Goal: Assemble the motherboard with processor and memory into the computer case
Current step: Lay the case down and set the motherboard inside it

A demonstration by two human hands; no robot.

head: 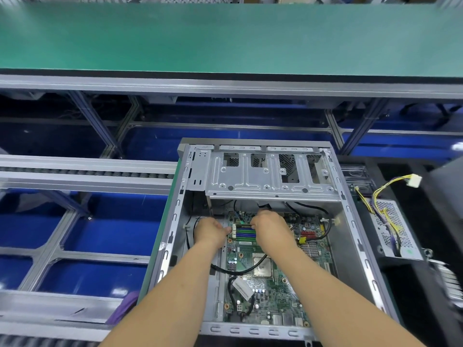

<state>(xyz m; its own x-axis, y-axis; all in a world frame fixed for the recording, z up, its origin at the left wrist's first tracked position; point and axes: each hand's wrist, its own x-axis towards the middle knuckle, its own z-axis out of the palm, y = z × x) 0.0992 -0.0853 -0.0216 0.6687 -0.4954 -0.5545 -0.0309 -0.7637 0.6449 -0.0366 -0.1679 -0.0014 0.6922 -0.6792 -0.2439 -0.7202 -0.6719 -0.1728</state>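
An open grey computer case lies flat with the green motherboard inside it. The processor sits in its socket mid-board. Blue and green memory slots run across the board's far part. A memory module stands on edge at the farthest slot. My right hand pinches its right end with curled fingers. My left hand is curled at the left end, thumb against the slot area. Both palms hide the module's ends.
Black cables loop over the board. A drive cage spans the case's far end. A power supply with yellow wires lies to the right. Conveyor rails and a green belt lie to the left and beyond.
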